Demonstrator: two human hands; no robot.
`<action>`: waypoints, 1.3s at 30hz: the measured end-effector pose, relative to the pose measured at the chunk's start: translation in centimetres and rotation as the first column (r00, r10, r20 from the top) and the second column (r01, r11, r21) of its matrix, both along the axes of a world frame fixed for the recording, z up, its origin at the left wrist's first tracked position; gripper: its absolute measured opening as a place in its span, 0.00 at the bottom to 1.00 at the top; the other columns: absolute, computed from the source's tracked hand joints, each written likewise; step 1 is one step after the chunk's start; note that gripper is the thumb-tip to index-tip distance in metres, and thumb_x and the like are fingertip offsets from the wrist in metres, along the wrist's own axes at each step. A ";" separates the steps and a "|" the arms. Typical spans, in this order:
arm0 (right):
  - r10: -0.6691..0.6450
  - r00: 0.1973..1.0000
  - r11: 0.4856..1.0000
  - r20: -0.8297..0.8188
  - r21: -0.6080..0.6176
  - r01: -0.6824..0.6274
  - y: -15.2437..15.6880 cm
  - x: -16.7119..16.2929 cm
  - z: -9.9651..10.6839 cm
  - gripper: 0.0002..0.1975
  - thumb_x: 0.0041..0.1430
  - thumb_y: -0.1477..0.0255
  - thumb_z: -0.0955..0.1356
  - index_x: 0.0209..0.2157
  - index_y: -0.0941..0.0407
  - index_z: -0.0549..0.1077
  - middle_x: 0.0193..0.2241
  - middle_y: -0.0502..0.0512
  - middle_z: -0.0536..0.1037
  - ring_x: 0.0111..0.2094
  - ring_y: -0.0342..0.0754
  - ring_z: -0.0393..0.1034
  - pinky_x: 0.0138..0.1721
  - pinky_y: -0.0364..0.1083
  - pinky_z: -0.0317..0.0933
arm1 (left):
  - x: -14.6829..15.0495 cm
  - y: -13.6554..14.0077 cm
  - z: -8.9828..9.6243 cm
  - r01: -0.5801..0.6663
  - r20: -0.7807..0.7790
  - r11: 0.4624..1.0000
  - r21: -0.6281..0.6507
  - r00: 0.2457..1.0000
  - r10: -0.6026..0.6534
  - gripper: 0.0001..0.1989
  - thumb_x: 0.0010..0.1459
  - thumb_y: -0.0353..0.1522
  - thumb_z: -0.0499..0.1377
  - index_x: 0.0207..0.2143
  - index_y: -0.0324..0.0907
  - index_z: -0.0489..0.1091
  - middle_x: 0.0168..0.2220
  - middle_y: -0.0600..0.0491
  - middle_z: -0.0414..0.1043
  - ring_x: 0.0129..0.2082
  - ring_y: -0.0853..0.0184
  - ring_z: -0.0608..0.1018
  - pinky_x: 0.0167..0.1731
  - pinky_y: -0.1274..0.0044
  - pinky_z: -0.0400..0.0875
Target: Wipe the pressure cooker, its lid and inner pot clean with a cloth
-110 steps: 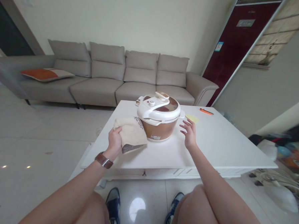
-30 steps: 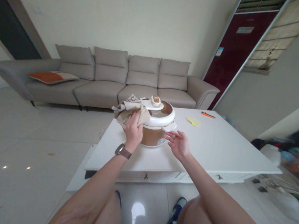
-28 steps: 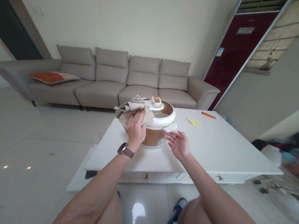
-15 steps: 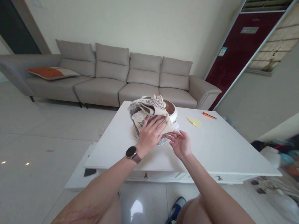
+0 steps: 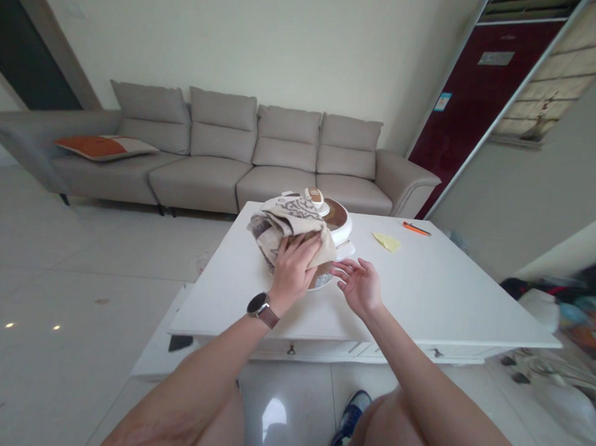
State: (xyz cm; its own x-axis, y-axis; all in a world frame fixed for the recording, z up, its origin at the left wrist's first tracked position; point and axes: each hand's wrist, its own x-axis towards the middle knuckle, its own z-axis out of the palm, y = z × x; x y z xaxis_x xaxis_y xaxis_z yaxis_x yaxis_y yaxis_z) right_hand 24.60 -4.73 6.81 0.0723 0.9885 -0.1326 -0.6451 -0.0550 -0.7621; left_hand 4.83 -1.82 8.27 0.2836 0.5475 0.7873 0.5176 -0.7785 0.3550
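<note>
A white pot [image 5: 342,235] with a brown lid [image 5: 337,214] and a brown-and-white knob [image 5: 314,196] stands on the white table, its left and front largely covered by a cloth. That cloth [image 5: 298,216] is beige with dark patterns and lies bunched in folds. My left hand [image 5: 296,266], wearing a watch, holds the cloth against the front of the pot, fingers spread over it. Just right of the pot's base, my right hand [image 5: 360,286] is held palm up with fingers loosely apart, holding nothing. Whether its fingertips touch the pot, I cannot tell.
On the white table [image 5: 448,297] lie a yellow cloth or paper piece [image 5: 386,241] and an orange pen-like tool [image 5: 417,228] to the right. Behind is a grey sofa [image 5: 195,171] with an orange-and-white cushion [image 5: 105,147]. Clutter [image 5: 573,317] sits at the far right.
My left hand and the cloth have moved slightly left across the pot, so more of the lid and knob shows. My right hand has hardly moved.
</note>
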 end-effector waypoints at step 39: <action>-0.154 0.964 0.985 0.215 0.115 0.131 -0.2 1.7 0.5 0.13 0.51 0.58 0.70 0.28 0.53 0.79 0.30 0.52 0.77 0.28 0.44 0.68 0.24 0.42 0.56 | -5.2 1.7 -5.8 -0.055 0.578 0.846 -0.530 0.707 0.408 0.16 0.65 0.35 0.53 0.53 0.44 0.70 0.52 0.46 0.76 0.51 0.57 0.77 0.55 0.67 0.70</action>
